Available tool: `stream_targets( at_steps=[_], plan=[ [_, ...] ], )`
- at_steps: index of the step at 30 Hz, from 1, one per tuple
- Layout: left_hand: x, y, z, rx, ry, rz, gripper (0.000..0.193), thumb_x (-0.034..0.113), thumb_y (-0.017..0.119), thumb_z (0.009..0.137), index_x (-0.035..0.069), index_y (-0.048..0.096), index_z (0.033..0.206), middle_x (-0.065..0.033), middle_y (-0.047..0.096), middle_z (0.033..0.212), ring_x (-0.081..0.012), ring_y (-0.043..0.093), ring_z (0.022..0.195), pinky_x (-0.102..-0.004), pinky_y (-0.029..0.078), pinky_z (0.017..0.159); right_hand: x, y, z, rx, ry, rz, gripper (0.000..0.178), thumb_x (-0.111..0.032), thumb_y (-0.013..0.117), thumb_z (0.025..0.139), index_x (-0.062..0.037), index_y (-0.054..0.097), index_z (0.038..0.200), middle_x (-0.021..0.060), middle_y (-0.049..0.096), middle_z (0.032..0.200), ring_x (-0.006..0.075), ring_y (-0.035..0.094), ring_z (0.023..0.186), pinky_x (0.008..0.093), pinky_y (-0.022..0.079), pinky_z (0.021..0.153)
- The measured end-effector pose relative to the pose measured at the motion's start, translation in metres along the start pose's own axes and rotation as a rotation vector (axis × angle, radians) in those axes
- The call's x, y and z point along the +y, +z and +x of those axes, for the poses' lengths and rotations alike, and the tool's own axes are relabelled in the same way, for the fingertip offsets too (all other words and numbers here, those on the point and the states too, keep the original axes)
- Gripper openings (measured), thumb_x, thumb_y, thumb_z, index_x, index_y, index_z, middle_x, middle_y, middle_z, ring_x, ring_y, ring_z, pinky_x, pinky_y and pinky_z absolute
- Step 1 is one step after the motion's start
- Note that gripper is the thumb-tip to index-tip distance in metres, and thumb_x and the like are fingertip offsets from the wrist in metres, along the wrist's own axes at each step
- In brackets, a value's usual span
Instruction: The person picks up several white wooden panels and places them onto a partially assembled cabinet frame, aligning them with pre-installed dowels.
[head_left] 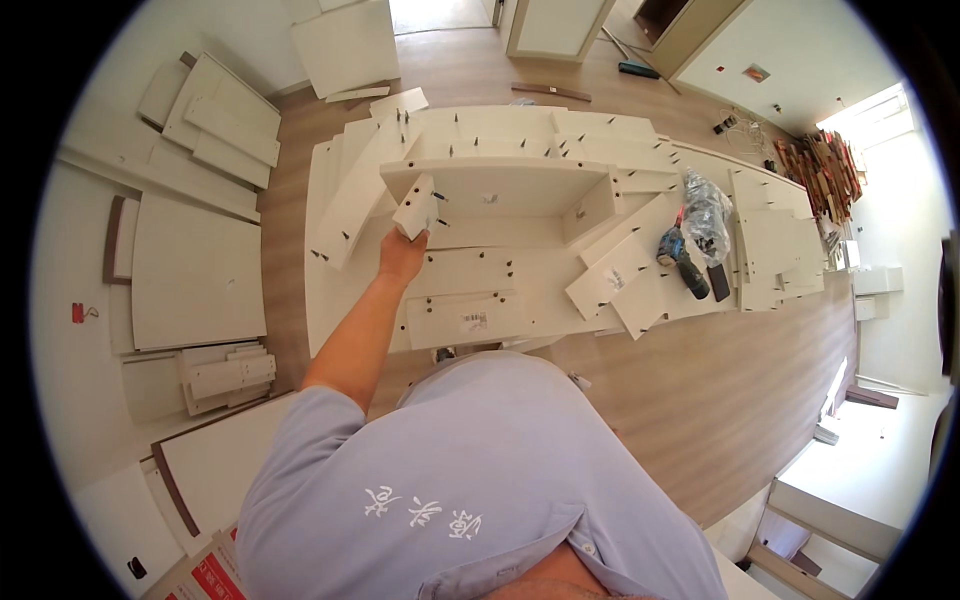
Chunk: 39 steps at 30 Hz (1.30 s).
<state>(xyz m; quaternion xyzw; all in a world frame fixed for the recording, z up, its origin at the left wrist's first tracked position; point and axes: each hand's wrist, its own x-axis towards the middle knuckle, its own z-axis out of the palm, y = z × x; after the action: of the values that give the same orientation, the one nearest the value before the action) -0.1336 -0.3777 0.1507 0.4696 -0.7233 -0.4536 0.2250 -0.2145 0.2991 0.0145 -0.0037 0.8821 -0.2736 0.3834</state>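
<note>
My left hand [404, 254] is closed on the lower end of a short white panel [413, 209], which stands tilted with dark connector pins sticking out of its right side. The panel's upper end meets the left end of a long white board [490, 169] standing on edge. At that board's right end a white end panel [590, 210] is joined to it, forming a corner. Flat white boards [455, 270] with dark pins lie just to the right of my hand. My right hand is out of sight, hidden beyond my shirt.
Right of the work lie a cordless drill [682, 262], a clear plastic bag of hardware [706, 215] and a dark phone [718, 283]. More pinned panels [768, 245] cover the right end. White panels [198, 270] lean at the left wall. A broom [638, 69] lies far back.
</note>
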Motion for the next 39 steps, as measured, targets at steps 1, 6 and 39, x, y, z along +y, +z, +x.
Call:
stream_targets(
  at_steps=[1, 6, 39],
  plan=[
    [-0.003, 0.001, 0.0, 0.003, 0.014, 0.003, 0.037, 0.023, 0.074, 0.09, -0.005, 0.071, 0.113, -0.0265, 0.075, 0.106, -0.0437, 0.071, 0.104, -0.046, 0.056, 0.088, -0.016, -0.002, -0.006, 0.018, -0.025, 0.061, 0.036, -0.026, 0.062, 0.098, 0.0017, 0.074, 0.118, 0.0175, 0.078, 0.102, 0.0247, 0.075, 0.09, 0.0391, 0.058, 0.078],
    [-0.026, 0.008, 0.01, -0.047, 0.036, 0.135, 0.04, 0.026, 0.074, 0.09, -0.005, 0.07, 0.116, -0.0277, 0.075, 0.106, -0.0446, 0.071, 0.105, -0.0469, 0.056, 0.088, -0.091, -0.026, -0.003, -0.077, 0.071, 0.088, 0.04, -0.025, 0.062, 0.097, -0.001, 0.069, 0.128, 0.0127, 0.076, 0.111, 0.0234, 0.074, 0.096, 0.0381, 0.057, 0.075],
    [0.155, 0.31, -0.095, -0.709, 0.207, 0.204, 0.058, 0.008, 0.066, 0.097, -0.003, 0.048, 0.152, -0.026, 0.062, 0.142, -0.0274, 0.063, 0.13, -0.0359, 0.047, 0.109, 0.104, -0.069, -0.037, 0.186, 0.412, 0.678, 0.041, -0.027, 0.065, 0.098, -0.0003, 0.069, 0.129, 0.0133, 0.076, 0.109, 0.0247, 0.074, 0.093, 0.0403, 0.058, 0.076]
  ],
)
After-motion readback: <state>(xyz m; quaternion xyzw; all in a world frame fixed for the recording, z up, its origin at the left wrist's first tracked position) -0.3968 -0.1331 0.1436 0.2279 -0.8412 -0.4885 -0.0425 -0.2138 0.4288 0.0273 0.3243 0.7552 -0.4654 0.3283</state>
